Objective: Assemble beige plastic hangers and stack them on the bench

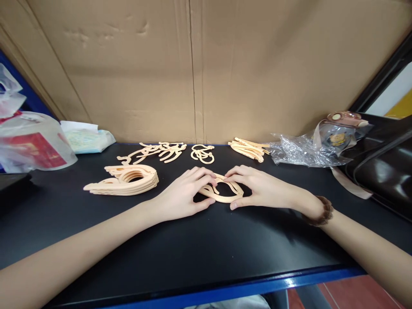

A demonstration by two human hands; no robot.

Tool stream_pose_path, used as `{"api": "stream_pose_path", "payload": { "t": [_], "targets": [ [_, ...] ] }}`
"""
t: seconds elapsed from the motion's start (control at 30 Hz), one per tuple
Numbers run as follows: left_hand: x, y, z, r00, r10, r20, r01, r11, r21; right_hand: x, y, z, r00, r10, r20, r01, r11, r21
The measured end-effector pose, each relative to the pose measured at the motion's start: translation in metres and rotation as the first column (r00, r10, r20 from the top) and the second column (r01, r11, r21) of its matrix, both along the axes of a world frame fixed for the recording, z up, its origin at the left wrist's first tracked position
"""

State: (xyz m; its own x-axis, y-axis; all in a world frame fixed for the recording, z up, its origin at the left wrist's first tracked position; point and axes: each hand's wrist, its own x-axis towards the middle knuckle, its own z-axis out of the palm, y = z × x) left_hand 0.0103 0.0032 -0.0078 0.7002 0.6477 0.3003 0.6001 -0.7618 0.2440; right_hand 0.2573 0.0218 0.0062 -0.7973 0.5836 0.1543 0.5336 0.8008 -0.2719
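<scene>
A curved pale wooden cut-out piece (222, 193) lies on the black table (199, 249) at the middle. My left hand (185, 195) grips its left end, thumb below and fingers curled over the top. My right hand (257, 186) grips its right end the same way, and the fingertips of both hands nearly meet above the piece. A stack of similar large curved wooden pieces (127, 179) lies to the left of my left hand.
Smaller wooden cut-outs (161, 152), looped pieces (202, 153) and a pile of strips (249, 149) lie along the back by a cardboard wall (193, 64). Crumpled clear plastic (299, 152) and a dark bag (380, 163) are at the right; plastic bags (32, 141) at the left.
</scene>
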Motion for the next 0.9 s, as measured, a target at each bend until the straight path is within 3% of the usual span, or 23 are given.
{"api": "stream_pose_path", "payload": {
  "t": [0.33,0.67,0.9],
  "targets": [
    [-0.001,0.001,-0.006,1.0,0.027,0.013,-0.025,0.994,-0.107,-0.003,-0.007,0.0,0.995,0.093,-0.04,-0.095,0.995,-0.043],
    [-0.003,0.002,0.001,1.0,-0.008,-0.017,0.005,0.988,-0.155,-0.012,-0.016,0.002,0.991,0.129,0.024,-0.127,0.991,-0.049],
    [-0.003,0.001,0.004,0.997,0.08,0.01,-0.076,0.978,-0.195,-0.009,-0.014,-0.001,0.991,0.121,-0.062,-0.126,0.989,-0.078]
  ]
}}
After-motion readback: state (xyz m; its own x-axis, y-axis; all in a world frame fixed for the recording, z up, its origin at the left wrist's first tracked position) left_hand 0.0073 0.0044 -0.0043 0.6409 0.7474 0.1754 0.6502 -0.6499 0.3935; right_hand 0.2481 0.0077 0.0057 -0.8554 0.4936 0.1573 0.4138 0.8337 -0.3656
